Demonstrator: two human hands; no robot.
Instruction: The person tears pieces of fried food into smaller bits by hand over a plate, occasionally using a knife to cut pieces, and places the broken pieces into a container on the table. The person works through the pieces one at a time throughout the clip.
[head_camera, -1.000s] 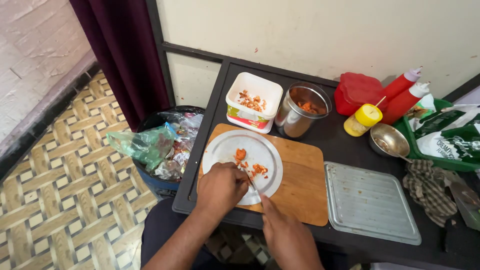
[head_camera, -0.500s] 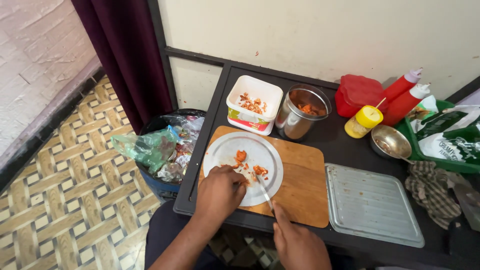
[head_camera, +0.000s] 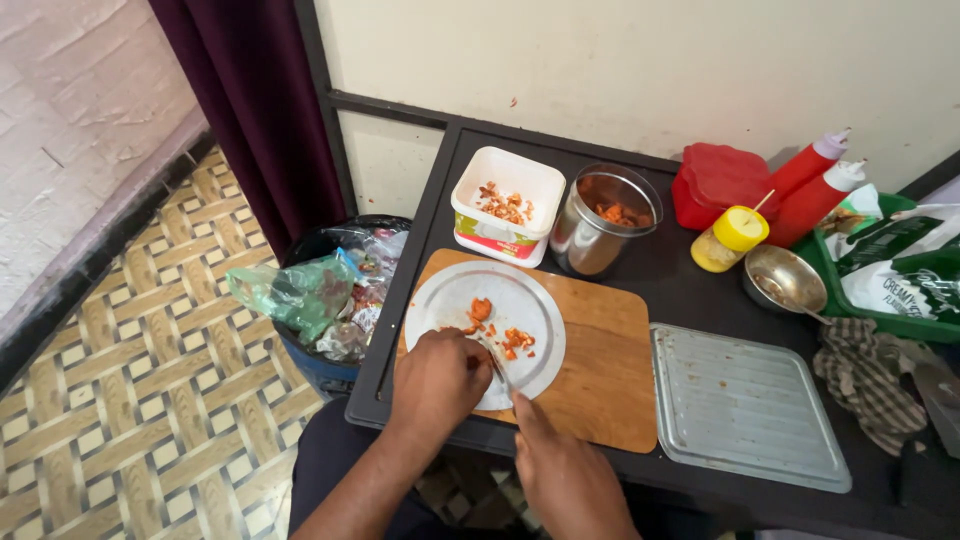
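Observation:
A round steel plate (head_camera: 447, 296) lies on a wooden cutting board (head_camera: 600, 370) at the near edge of a black table (head_camera: 690, 290). Small orange-red food pieces (head_camera: 517, 340) lie on the plate. My left hand (head_camera: 438, 380) rests on the plate's near side, fingers closed on a piece of the food. My right hand (head_camera: 565, 480) grips a knife (head_camera: 497, 368) whose thin blade reaches under the left hand's fingers; most of the blade is hidden.
Behind the board stand a white tub (head_camera: 506, 205) with chopped food and a steel canister (head_camera: 603, 221). A steel tray (head_camera: 745, 405) lies right. Further right: red box (head_camera: 722, 182), sauce bottles (head_camera: 812, 190), yellow-capped jar (head_camera: 729, 239), steel bowl (head_camera: 784, 280), checked cloth (head_camera: 868, 378). Bin (head_camera: 325, 290) at left.
My right hand has shifted left and forward again, bringing the knife blade in under the left hand's fingers. The left hand stays on the plate.

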